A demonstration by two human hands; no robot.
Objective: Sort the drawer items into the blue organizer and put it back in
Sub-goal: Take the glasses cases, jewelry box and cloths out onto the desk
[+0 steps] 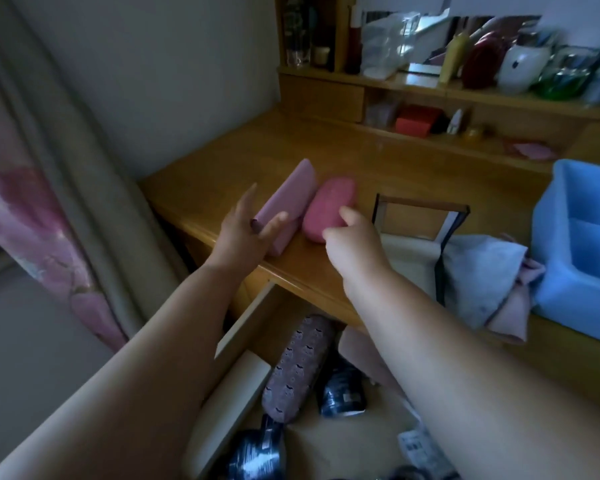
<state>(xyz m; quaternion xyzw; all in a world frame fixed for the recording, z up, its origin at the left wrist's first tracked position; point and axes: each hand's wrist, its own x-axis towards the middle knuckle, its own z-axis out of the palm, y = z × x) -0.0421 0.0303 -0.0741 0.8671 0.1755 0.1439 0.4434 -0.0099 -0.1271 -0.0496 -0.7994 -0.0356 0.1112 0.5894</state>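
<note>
I'm resting my spread left hand (245, 233) on the mauve case (286, 202); my right hand (352, 244) is pinching the pink case (328, 207) at its 3 o'clock.

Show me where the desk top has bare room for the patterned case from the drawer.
Bare wood lies behind the pink case and lilac case, up to the shelf unit, and between the bag and that shelf. Crowded: the front edge, with both hands, the cloths and blue organizer.

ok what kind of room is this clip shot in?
Probably a bedroom or home study: a wooden desk with a cluttered hutch shelf of bottles and jars, an open drawer of personal items, and a floral curtain at the left.
</note>
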